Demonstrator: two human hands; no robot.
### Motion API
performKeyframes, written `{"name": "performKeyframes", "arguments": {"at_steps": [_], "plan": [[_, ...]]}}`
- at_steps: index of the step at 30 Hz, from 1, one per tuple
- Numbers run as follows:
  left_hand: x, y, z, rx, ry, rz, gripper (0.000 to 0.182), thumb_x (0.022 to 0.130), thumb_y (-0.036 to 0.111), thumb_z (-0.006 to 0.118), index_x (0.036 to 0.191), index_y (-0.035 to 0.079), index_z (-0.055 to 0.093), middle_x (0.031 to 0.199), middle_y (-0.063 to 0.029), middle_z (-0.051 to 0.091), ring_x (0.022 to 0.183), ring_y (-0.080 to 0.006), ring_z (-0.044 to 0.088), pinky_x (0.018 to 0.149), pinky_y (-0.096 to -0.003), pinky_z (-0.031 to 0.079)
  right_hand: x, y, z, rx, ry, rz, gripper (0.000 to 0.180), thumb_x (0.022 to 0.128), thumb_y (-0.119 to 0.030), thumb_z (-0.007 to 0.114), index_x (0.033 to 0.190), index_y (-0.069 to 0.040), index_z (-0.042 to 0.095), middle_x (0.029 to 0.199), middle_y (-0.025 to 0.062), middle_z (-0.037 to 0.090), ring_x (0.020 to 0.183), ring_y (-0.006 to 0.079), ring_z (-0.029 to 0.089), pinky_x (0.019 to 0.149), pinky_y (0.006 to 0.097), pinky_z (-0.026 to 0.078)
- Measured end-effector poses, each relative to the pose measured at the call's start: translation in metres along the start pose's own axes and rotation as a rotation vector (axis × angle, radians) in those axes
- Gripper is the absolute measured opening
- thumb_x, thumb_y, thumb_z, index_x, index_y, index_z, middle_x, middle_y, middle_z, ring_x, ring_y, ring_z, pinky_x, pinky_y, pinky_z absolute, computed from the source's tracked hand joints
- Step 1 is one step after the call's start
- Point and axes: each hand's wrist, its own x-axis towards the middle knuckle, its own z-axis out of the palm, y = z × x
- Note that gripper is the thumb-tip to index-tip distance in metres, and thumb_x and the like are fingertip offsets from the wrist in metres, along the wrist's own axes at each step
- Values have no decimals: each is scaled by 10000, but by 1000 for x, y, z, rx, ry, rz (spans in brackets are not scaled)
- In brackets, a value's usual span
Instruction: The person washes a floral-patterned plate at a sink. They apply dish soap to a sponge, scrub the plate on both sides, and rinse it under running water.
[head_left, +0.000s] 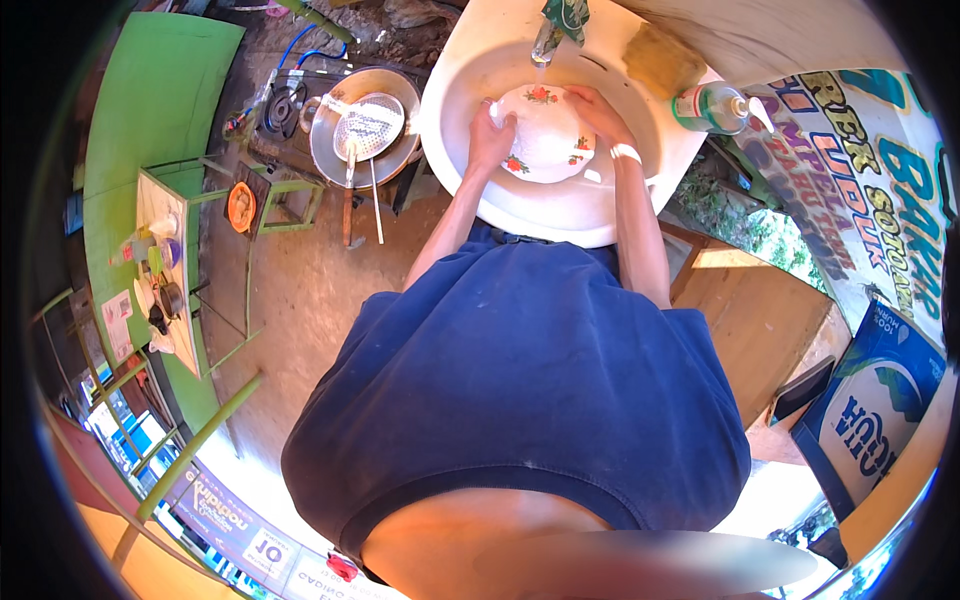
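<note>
Over the basin of a white sink (525, 219), a white plate (544, 135) with red flower decorations is held tilted between both hands. My left hand (493, 135) grips its left rim, thumb across the upper face. At the upper right rim, my right hand (600, 114) has its fingers curled around the edge; part of them is hidden by the plate. Water runs from a metal faucet (546, 43) onto the plate's far edge. Something green is wrapped about the faucet's top.
A yellowish-brown sponge or cloth (664, 60) lies on the sink's right ledge, beside a green pump bottle (709, 107). Left of the sink, a wok (324, 146) holds a skimmer (371, 120) near a gas stove (283, 106). An orange bowl (241, 207) stands farther left.
</note>
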Motion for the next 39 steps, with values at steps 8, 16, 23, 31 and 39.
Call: {"name": "performKeyframes", "arguments": {"at_steps": [8,16,23,31,39], "plan": [[4,11,-5,163,-44,-40,472,865,127,693,1283,-67,593,1039,-224,750,914,-262,746,823,-363,569,1,9,2,28,35,-97,414,1027,-260,552,1300,37,643,1107,67,709,1033,152,627,961,293,463],[4,9,0,101,3,-11,448,873,135,692,1257,-75,596,1064,-224,735,946,-269,724,849,-363,552,13,26,4,92,72,-48,435,1034,-273,560,1346,24,624,1228,104,710,1169,168,615,1030,299,442],[7,-4,0,128,17,-12,465,943,196,697,1288,-90,575,1055,-238,726,923,-282,714,828,-371,542,11,9,6,81,18,-1,447,1054,-308,592,1315,54,632,1155,75,720,1035,135,641,942,278,482],[6,7,4,95,8,-54,427,996,212,664,1293,-80,567,1049,-223,726,910,-268,711,826,-366,538,1,10,0,136,-49,-51,468,898,-172,760,1306,28,649,1165,109,729,1039,178,677,941,310,511],[13,-1,5,-143,-33,-77,399,914,40,735,1270,-59,584,1128,-198,724,987,-232,720,847,-339,571,-4,-3,1,-58,139,-147,469,914,-207,756,1312,16,646,1163,126,732,1011,200,699,920,338,538]]}}
